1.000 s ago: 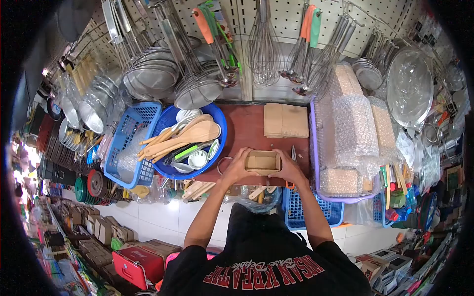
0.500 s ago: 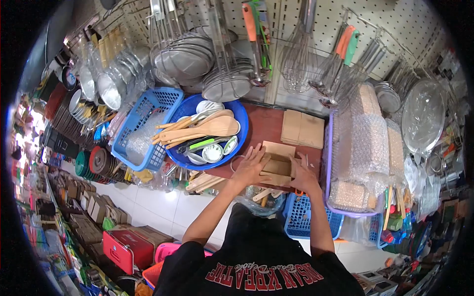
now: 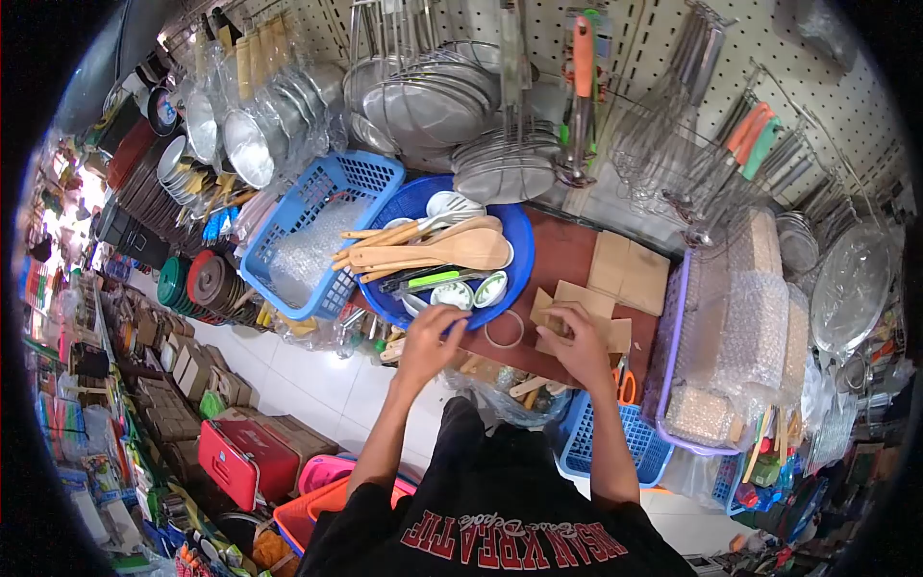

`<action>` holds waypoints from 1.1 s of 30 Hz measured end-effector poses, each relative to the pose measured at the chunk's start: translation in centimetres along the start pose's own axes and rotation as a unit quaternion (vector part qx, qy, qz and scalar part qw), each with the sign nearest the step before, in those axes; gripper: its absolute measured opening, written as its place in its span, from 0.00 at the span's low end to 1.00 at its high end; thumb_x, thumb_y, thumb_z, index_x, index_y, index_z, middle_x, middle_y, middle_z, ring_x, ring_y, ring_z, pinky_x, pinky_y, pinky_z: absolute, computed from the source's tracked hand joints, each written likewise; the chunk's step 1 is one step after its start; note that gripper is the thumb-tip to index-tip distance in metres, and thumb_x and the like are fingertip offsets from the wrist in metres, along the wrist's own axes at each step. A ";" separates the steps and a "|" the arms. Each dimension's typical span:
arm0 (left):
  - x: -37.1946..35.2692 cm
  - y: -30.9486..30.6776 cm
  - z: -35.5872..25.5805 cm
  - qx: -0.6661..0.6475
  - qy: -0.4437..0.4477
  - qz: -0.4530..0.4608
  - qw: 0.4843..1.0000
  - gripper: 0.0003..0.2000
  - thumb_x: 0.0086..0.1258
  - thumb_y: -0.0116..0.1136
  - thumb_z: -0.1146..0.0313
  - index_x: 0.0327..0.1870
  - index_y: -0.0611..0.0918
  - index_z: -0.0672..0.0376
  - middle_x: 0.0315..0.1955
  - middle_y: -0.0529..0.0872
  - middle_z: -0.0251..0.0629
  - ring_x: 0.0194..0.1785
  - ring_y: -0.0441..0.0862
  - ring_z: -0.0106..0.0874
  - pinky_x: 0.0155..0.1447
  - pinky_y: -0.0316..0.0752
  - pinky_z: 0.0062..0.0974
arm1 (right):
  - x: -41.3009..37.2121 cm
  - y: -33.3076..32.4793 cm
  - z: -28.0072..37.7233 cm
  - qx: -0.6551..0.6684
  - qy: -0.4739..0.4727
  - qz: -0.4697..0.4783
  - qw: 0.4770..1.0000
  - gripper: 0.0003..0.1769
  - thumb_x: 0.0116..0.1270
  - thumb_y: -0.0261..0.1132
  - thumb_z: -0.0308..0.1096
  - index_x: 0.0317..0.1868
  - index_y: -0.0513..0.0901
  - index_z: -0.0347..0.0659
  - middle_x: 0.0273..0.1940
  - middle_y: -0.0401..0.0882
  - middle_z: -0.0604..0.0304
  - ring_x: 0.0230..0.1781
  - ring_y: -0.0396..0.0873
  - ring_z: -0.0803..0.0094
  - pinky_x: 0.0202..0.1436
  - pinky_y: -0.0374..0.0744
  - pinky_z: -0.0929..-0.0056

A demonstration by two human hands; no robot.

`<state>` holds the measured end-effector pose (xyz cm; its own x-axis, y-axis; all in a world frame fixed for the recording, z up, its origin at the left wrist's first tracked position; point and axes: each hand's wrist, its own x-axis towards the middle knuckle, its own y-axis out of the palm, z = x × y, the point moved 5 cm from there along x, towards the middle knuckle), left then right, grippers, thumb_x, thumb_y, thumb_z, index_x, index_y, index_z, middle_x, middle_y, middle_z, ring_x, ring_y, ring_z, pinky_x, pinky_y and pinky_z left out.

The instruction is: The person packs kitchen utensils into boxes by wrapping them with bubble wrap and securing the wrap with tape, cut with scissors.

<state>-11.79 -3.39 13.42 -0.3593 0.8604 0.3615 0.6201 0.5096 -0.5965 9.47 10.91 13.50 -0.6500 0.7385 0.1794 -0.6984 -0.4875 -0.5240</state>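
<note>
A small open cardboard box [image 3: 606,332] stands on the red-brown tabletop with its flaps spread. My right hand [image 3: 579,351] is closed on its left side, thumb and fingers about a flap. My left hand [image 3: 430,348] hovers at the front rim of the blue basin [image 3: 524,255], thumb and fingers apart, with nothing visible between them. In the basin lie wooden spatulas [image 3: 471,248], a white slotted turner [image 3: 457,216] and white patterned ladles [image 3: 490,288]. A thin pale ring [image 3: 504,329] lies between my hands.
Flattened cardboard [image 3: 627,272] lies behind the box. A purple basket [image 3: 673,356] of bubble-wrapped packages is at right, a light blue basket [image 3: 264,255] at left. Orange-handled scissors [image 3: 626,387] are near the table's front edge. Strainers [image 3: 423,106] and whisks [image 3: 663,144] hang behind.
My left hand has left the box and moved left to the basin. My right hand has shifted its hold on the box, whose flaps now stand spread. The view has swung left.
</note>
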 end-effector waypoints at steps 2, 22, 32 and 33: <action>1.2 -1.6 2.1 0.022 -0.029 0.007 0.999 0.08 0.68 0.59 0.74 0.45 0.87 0.62 0.39 0.85 0.47 0.46 0.84 0.47 0.51 0.78 0.40 | 1.7 1.7 2.0 -0.050 -0.096 -0.051 0.993 0.13 0.63 0.71 0.34 0.47 0.86 0.42 0.46 0.82 0.56 0.46 0.80 0.55 0.52 0.79 0.59; 4.8 2.8 14.4 0.249 0.069 0.304 0.917 0.05 0.56 0.64 0.69 0.32 0.87 0.57 0.31 0.88 0.44 0.36 0.89 0.42 0.38 0.84 0.39 | 14.3 19.9 -2.8 -0.396 0.144 0.278 0.863 0.12 0.57 0.67 0.32 0.41 0.89 0.37 0.45 0.88 0.45 0.48 0.87 0.52 0.48 0.85 0.56; 3.4 1.4 14.6 0.246 0.061 0.187 0.949 0.07 0.60 0.63 0.64 0.35 0.86 0.55 0.24 0.85 0.44 0.30 0.87 0.44 0.34 0.82 0.42 | 14.2 18.9 -2.3 -0.363 0.238 0.281 0.856 0.22 0.52 0.72 0.40 0.45 0.88 0.35 0.48 0.88 0.46 0.50 0.87 0.53 0.51 0.84 0.56; 3.4 1.6 14.8 0.251 0.053 0.183 0.949 0.07 0.61 0.63 0.64 0.35 0.85 0.55 0.25 0.85 0.45 0.30 0.87 0.44 0.35 0.82 0.42 | 14.2 18.5 -1.7 -0.350 0.246 0.273 0.861 0.23 0.51 0.73 0.41 0.45 0.88 0.34 0.48 0.88 0.47 0.50 0.87 0.53 0.51 0.84 0.56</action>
<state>-22.35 0.48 3.03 -0.0948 0.9883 0.1194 0.2698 0.1410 -0.9525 -12.18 13.18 4.95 -0.4983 0.6801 -0.5378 0.1358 -0.5514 -0.8231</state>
